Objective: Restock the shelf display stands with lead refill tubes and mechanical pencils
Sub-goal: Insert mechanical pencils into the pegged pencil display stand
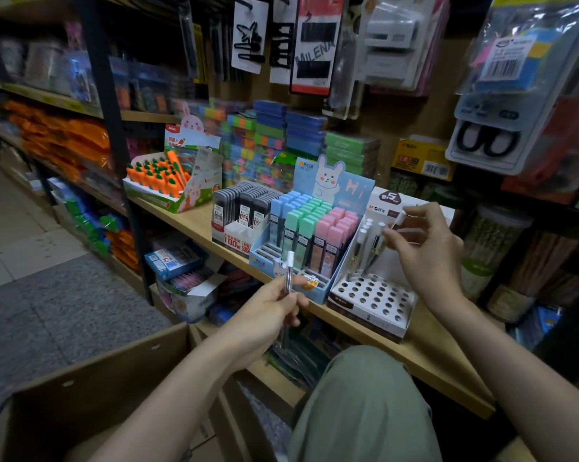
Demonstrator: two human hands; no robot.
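Head view, stationery aisle: the right hand (424, 243) pinches a white-capped mechanical pencil (398, 221) above the white pencil stand (374, 295) on the wooden shelf (424, 358), long axis tilted, cap up and to the right. The left hand (274, 305) grips a second pencil (288, 271) near upright, cap up. Best practice, arguably: aim the tip at a free hole, lower it straight, then release.

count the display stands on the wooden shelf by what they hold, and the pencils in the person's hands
Carrot-shaped item stand: 1
Dark lead refill tube stand: 1
Pastel lead refill tube stand: 1
Mechanical pencil stand: 1
Stands in total: 4
Pencil in left hand: 1
Pencil in right hand: 1
Pencils in hands, total: 2
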